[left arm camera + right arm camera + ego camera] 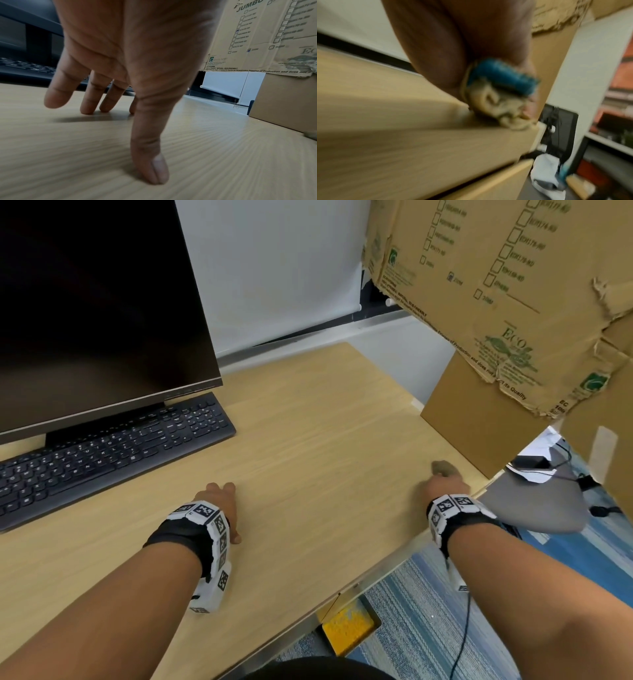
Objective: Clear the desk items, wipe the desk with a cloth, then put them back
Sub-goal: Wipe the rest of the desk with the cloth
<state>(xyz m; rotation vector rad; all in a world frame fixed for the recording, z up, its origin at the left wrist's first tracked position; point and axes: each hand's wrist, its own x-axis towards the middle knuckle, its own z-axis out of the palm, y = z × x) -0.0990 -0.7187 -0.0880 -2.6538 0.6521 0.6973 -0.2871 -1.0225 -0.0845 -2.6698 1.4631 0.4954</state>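
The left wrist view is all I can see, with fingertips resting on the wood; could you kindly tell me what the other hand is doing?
Observer: The right hand grips a bunched cloth at the desk's right edge, beside the cardboard box.
Operator: Thank you. What colour is that cloth, please?
Observer: In the right wrist view it looks beige with a blue part, though the picture is blurred.
Operator: And is my left hand holding anything that I cannot see?
Observer: No, from the head view the left hand only rests on bare wood, right of the keyboard.
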